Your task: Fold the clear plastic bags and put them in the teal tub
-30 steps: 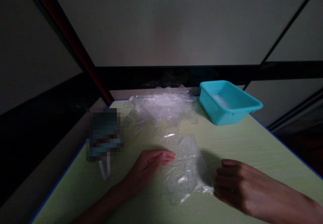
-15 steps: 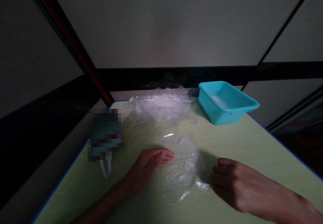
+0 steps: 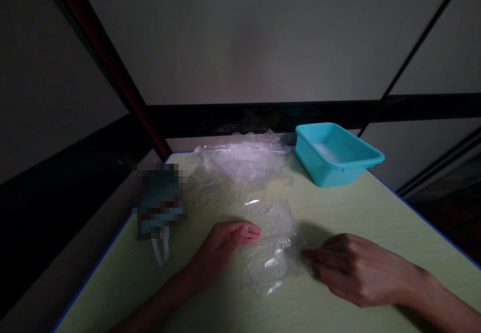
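A thin clear plastic sheet or bag [image 3: 276,245], wrinkled, lies on the pale green table [image 3: 210,303]. My left hand [image 3: 229,240] rests on edge at its left side, fingers stretched out and slightly cupped, holding nothing. On the right, my right hand [image 3: 349,268] is closed, its fingertips at the plastic's right edge; whether they pinch it is too dim to tell. Behind both hands, a pile of clear crumpled plastic [image 3: 242,162] lies at the table's back edge.
A turquoise basin [image 3: 326,173] stands at the back right with something whitish inside. On the left is a pixelated greenish object [image 3: 160,203] with a white strap. A wall with dark bands rises behind the table.
My right hand has shifted slightly, and its index finger now reaches further toward the plastic's right edge. The plastic's lower right part has changed shape. My left hand stays almost in place.
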Motion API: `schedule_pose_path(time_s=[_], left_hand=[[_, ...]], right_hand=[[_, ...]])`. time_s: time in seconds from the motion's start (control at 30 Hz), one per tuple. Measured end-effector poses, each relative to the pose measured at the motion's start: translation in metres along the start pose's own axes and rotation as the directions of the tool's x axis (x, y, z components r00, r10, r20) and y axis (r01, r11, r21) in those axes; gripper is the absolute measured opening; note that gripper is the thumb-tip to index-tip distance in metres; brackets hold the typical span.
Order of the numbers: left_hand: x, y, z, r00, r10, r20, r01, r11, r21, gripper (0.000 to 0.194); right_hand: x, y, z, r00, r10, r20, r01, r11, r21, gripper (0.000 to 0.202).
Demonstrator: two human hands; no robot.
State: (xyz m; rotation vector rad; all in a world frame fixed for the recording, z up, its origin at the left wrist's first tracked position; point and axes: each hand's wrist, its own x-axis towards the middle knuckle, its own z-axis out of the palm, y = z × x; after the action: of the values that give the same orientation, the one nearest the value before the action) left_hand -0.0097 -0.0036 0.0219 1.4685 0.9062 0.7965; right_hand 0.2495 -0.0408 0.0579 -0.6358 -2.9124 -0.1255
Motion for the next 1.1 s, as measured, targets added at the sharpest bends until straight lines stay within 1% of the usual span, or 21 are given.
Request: schedule_pose_path(time_s=[0.1,0.23,0.33,0.47,0.63,0.77,0.87,0.97,1.1], left_hand=[[-0.001,-0.002,0.000,1.000,0.002,0.003,-0.002,1.000,0.010,0.034],[0.000,-0.003,-0.001,1.000,0.006,0.015,-0.006,1.000,0.020,0.035],[0.000,-0.001,-0.001,1.000,0.005,0.016,-0.005,1.000,0.023,0.035],[0.000,0.001,0.000,1.000,0.005,0.011,-0.006,1.000,0.026,0.035],[0.000,0.000,0.000,1.000,0.001,0.011,-0.001,1.000,0.026,0.035],[0.000,-0.001,0.000,0.999,0.034,-0.002,-0.034,0.998,0.053,0.035],[-0.001,0.000,0.000,0.994,0.069,-0.084,-0.060,0.994,0.096,0.033],[-0.001,0.000,-0.001,0.983,0.078,-0.165,-0.052,0.986,0.158,0.030],[-0.002,0.000,-0.003,0.970,0.086,-0.225,-0.030,0.970,0.242,0.026]], right_hand=[[0.002,0.004,0.003,0.998,-0.062,0.010,0.063,0.997,-0.038,0.033],[0.002,0.009,0.007,0.997,-0.070,0.018,0.072,0.994,-0.085,0.031],[0.002,0.013,0.011,0.998,-0.058,-0.026,0.056,0.996,-0.076,0.035],[0.001,0.020,0.016,0.991,-0.079,-0.104,0.071,0.995,-0.076,0.034],[0.002,0.025,0.023,0.990,-0.098,-0.099,0.092,0.994,-0.062,0.030],[0.003,0.028,0.024,0.991,-0.095,-0.090,0.092,0.995,-0.032,0.028],[0.003,0.031,0.023,0.994,-0.047,-0.101,0.050,0.998,0.036,0.030],[0.003,0.035,0.023,0.993,0.034,-0.117,-0.016,0.989,0.149,0.034],[0.002,0.038,0.023,0.986,0.136,-0.098,-0.100,0.945,0.310,0.036]])
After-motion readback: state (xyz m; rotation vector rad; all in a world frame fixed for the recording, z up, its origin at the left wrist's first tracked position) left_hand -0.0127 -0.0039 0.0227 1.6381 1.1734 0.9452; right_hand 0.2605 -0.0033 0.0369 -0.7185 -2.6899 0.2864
